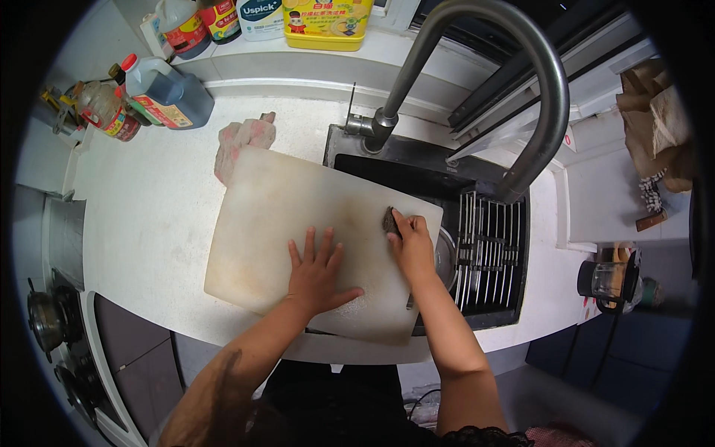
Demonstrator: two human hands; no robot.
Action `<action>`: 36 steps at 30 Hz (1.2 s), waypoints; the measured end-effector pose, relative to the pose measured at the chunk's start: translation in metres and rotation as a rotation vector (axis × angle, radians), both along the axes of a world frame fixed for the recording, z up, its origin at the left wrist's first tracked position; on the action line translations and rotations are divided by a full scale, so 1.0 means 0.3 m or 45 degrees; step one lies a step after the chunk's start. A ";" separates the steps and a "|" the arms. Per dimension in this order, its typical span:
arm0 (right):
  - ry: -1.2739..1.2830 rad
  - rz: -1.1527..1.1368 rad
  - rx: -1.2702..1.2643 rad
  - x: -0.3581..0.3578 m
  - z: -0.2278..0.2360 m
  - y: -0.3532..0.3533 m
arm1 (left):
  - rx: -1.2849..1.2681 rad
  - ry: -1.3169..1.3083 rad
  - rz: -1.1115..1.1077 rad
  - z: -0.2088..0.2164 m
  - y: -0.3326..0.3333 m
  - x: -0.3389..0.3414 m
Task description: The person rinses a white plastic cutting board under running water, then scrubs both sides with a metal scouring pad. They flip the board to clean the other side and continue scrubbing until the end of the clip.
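Note:
A large off-white cutting board [261,201] lies at a slant, partly on the white counter and partly over the black sink. Brownish stains mark its middle and right side. My left hand [318,274] rests flat on the board with its fingers spread. Near the board's right edge, my right hand [413,244] grips a dark scouring pad [389,221] against the surface. Its fingers are closed around the pad's right side. A patch of small whitish bubbles or wet specks shows beside my left thumb.
The black sink [424,186] has a wire rack [488,253] across its right part and a tall grey faucet [547,97] arching above. A pinkish-grey rag [242,141] lies behind the board. Bottles, including a dark jug [171,97], stand back left. A stove [71,335] is at far left.

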State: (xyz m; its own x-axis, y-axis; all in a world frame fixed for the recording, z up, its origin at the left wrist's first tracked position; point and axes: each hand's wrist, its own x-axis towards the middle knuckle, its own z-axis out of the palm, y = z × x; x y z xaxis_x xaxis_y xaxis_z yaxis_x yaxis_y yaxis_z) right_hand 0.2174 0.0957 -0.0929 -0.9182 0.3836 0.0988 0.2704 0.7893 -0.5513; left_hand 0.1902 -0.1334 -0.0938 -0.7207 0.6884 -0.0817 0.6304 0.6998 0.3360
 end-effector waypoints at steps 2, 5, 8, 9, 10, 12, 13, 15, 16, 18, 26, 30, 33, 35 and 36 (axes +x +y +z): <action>-0.080 0.014 0.031 -0.022 -0.011 0.010 | 0.010 -0.005 -0.007 -0.006 0.000 -0.003; -0.083 0.123 0.093 -0.022 -0.016 0.016 | 0.032 0.009 -0.003 -0.010 0.006 -0.002; -0.005 0.307 0.112 0.042 -0.007 -0.021 | 0.018 -0.025 0.002 0.007 0.003 -0.009; 0.075 0.280 0.083 0.056 0.008 -0.040 | 0.036 -0.020 0.006 0.004 0.001 -0.008; 0.155 0.253 0.054 0.068 0.018 -0.058 | 0.055 -0.015 0.009 -0.001 -0.001 -0.006; 0.306 0.123 0.080 0.092 0.021 -0.071 | 0.086 0.000 0.013 -0.008 -0.003 -0.004; 0.308 -0.024 0.037 0.089 0.024 -0.078 | 0.098 0.012 0.015 -0.012 -0.005 -0.004; 0.301 -0.331 -0.049 0.086 0.049 -0.108 | 0.115 0.034 0.011 -0.029 -0.003 0.002; 0.231 -0.384 -0.105 0.067 0.074 -0.123 | 0.117 0.049 0.010 -0.037 -0.005 0.003; 0.103 -0.328 -0.106 0.044 0.020 -0.105 | 0.115 0.058 0.009 -0.033 -0.003 0.002; 0.158 0.223 0.069 0.040 -0.039 -0.144 | 0.119 0.020 0.021 -0.022 0.000 -0.001; 0.230 0.359 0.168 -0.053 -0.060 -0.117 | 0.081 0.061 0.005 -0.029 0.003 0.002; 0.335 0.146 0.197 -0.171 -0.080 -0.066 | 0.059 0.053 -0.008 -0.021 0.010 -0.001; 0.331 0.047 0.149 -0.189 -0.090 -0.103 | 0.063 0.051 -0.001 -0.016 0.008 -0.004; 0.214 0.142 0.177 -0.152 -0.100 -0.140 | 0.060 0.051 0.006 -0.015 0.002 -0.008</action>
State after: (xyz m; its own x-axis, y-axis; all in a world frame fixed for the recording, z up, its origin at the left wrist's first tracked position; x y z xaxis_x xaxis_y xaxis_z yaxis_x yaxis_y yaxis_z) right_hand 0.1718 0.0537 -0.1230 -0.9203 0.2528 0.2987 0.0907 0.8804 -0.4655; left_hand 0.1879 -0.1326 -0.0985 -0.7260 0.6874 -0.0202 0.6408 0.6869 0.3430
